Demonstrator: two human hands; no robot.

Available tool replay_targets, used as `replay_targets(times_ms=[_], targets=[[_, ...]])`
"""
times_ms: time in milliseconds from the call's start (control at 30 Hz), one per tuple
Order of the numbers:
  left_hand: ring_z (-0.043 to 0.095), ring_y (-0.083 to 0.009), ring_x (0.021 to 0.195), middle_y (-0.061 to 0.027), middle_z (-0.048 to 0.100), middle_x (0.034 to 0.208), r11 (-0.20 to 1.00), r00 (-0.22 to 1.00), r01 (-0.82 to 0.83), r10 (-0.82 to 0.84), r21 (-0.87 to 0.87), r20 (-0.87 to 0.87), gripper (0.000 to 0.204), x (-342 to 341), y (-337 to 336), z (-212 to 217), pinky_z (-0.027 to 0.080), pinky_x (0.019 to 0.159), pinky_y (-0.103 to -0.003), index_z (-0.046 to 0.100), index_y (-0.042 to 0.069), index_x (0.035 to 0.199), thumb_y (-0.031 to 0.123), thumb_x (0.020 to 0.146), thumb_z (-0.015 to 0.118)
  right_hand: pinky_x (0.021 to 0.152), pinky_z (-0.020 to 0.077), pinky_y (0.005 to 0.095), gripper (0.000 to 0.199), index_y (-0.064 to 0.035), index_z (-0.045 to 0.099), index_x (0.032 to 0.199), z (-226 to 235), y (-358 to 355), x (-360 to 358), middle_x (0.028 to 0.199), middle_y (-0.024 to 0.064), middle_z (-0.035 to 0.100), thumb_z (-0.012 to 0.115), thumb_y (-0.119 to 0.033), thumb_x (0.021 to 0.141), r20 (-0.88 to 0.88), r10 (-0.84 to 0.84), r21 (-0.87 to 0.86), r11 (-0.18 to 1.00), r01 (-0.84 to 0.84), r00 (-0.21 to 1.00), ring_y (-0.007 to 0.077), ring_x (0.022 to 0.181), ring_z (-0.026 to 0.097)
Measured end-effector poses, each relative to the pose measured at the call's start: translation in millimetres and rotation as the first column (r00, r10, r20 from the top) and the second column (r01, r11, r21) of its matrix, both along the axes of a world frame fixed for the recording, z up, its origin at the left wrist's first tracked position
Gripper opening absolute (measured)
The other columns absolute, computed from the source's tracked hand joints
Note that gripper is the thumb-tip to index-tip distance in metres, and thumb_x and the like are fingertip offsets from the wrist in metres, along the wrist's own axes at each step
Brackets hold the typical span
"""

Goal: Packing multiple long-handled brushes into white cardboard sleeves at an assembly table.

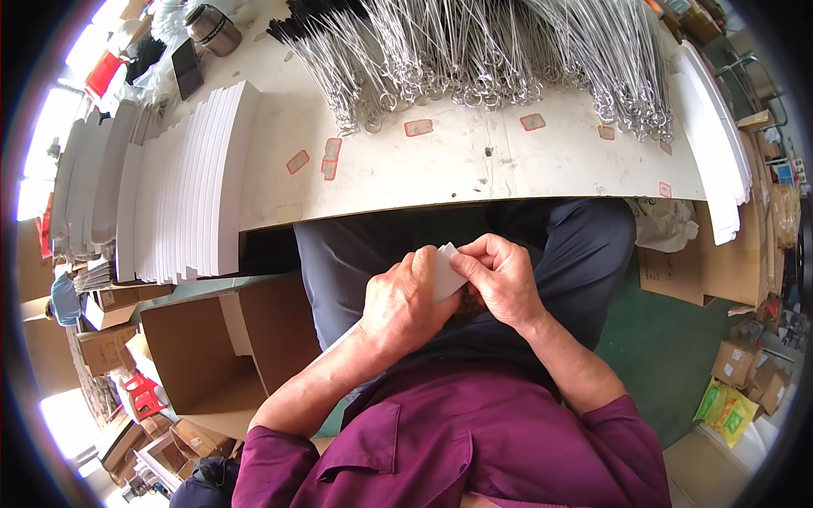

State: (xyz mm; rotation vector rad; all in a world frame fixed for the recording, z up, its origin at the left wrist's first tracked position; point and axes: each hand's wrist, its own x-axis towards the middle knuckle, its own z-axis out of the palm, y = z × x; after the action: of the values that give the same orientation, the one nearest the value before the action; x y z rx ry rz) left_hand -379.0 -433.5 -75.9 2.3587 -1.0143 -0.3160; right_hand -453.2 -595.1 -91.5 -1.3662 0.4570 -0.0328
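Over my lap, just in front of the table edge, both hands close on a narrow white paper box, whose end points up between them. My left hand wraps round its side. The thumb and fingers of my right hand pinch its top edge near a small pointed flap. Most of the box is hidden by my hands. A dark brown patch shows beneath them, too unclear to name.
Thin metal rods with ring ends lie bunched across the back of the white table. White long boxes are stacked at left, more white strips at right. A cardboard box stands open on my left. A steel flask sits far left.
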Motion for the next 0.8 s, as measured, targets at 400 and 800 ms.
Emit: replay_targets(times_ms=[400,800], targets=[[0.072,-0.032,0.073,-0.0146,0.07,0.085,0.995,0.991,0.052,-0.04,-0.088,0.128,0.047,8.0,5.1,-1.5,0.059,0.06,-0.042,0.063,0.001,0.11,0.02,0.072,0.084,0.043,0.0458,0.0202,0.021,-0.003,0.069,0.088,3.3,-2.7,1.7,0.071,0.0023,0.068,0.071,-0.019,0.101,-0.058,-0.042,0.04,0.998,0.044,0.997,0.005,0.054,0.061],[0.074,-0.0352,0.079,-0.0173,0.072,0.092,0.995,0.998,0.026,-0.019,-0.098,0.067,0.054,15.5,5.4,-0.8,0.061,0.067,-0.043,0.064,-0.002,0.117,0.02,0.072,0.084,0.065,0.0536,0.0239,0.024,0.003,0.073,0.115,-9.4,16.7,-6.1,0.085,0.0089,0.074,0.07,-0.016,0.101,0.25,-0.069,-0.314,0.938,0.148,0.966,0.0077,0.073,0.066]])
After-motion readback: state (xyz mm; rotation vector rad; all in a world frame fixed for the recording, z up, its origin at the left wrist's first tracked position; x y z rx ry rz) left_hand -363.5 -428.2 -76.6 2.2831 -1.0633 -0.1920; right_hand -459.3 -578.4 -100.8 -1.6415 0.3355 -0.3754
